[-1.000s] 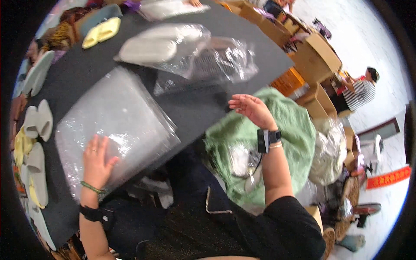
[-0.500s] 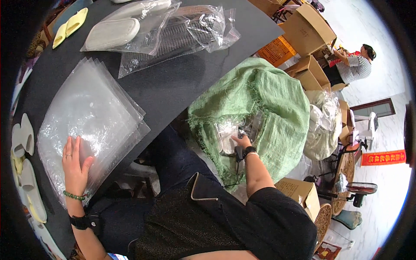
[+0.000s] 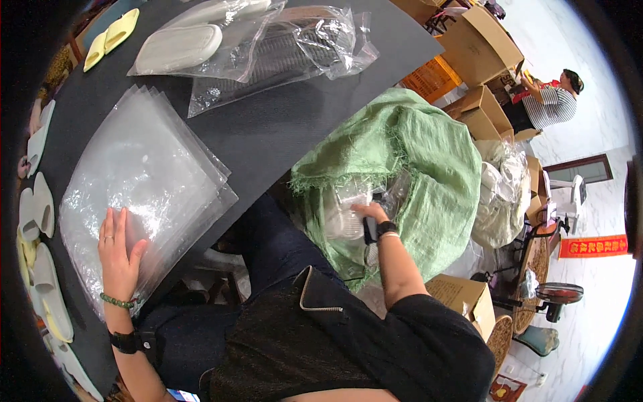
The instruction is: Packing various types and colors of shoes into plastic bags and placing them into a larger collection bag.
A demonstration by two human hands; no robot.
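Observation:
My left hand (image 3: 119, 264) lies flat with fingers outstretched on a stack of clear plastic bags (image 3: 151, 157) on the dark table. To the right, my right hand (image 3: 370, 213) reaches into an open green woven sack (image 3: 429, 154). Its fingers close at the edge of a pale, ribbed slipper packed in clear plastic (image 3: 346, 213); the fingertips are partly hidden. Something dark, also in clear plastic, shows beside that hand inside the sack.
Bagged white slippers (image 3: 179, 50) and bagged dark slippers (image 3: 288, 57) lie at the table's far side. Yellow slippers (image 3: 110, 39) and grey ones (image 3: 50, 288) line its left edge. Cardboard boxes (image 3: 479, 47), a fan (image 3: 559, 293) and a person in a striped top (image 3: 556, 107) are at right.
My right hand has shifted slightly left in the sack, and the bagged slipper has moved and blurred. Another pale slipper has appeared at the table's left edge, near someone's hand. My left hand stays put.

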